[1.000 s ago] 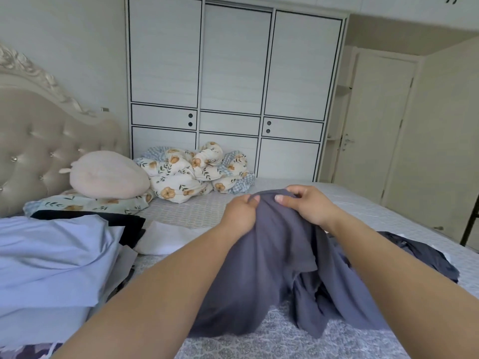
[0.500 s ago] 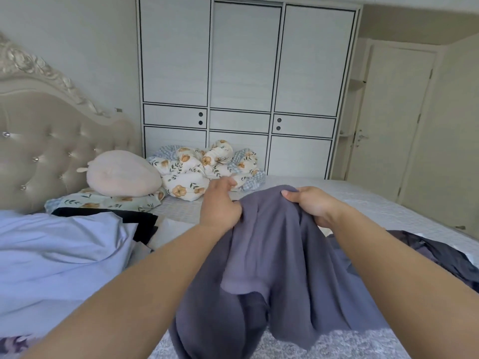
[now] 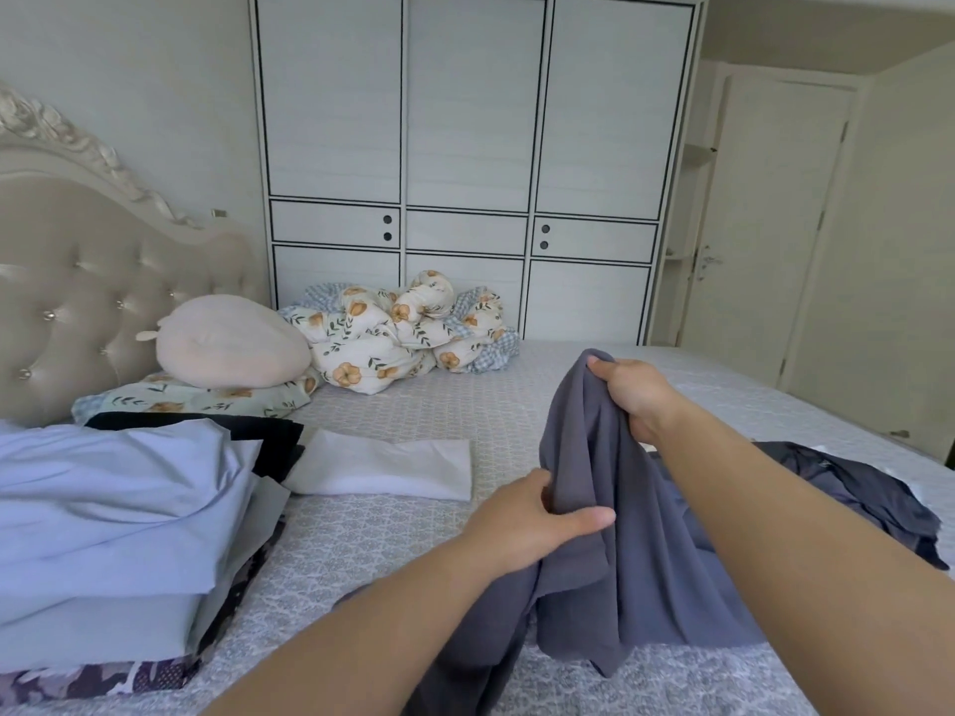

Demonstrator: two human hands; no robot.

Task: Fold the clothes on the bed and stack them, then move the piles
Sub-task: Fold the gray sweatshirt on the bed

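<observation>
Slid down and apart since a moment ago: left hand (image 3: 537, 524), up at the top hem beside the right before, now lower on the soft slate-grey knit garment (image 3: 610, 509), pinching a fold at mid-height, thumb stretched across the cloth. Right hand (image 3: 633, 397) up high, fingers curled tight round the bunched top corner. Garment hanging between the two grips, lower half pooled on the grey patterned bedspread (image 3: 362, 534), tail trailing toward the near edge.

Looks like hunting for the seam, not yet folding. To do it well: run the left grip along the edge until a true corner turns up, pull taut against the right, shake once, then lay flat before any crease. Bunching at the top probably hiding a sleeve or leg; worth freeing first.

Room for it: open stretch of bedspread ahead, between the hands and the flat folded white cloth (image 3: 393, 470). Left side taken by the tall stack of pale blue folded clothes (image 3: 119, 509), black and camouflage-print layers under it, overhanging a little — easy to nudge with a wide left swing. Right, a crumpled dark navy garment (image 3: 852, 488) near the bed's right edge, touching or just beside the grey one; risk of dragging it along. Far back, floral quilt bundle (image 3: 403, 328) and pink round cushion (image 3: 227, 343), well apart.
</observation>
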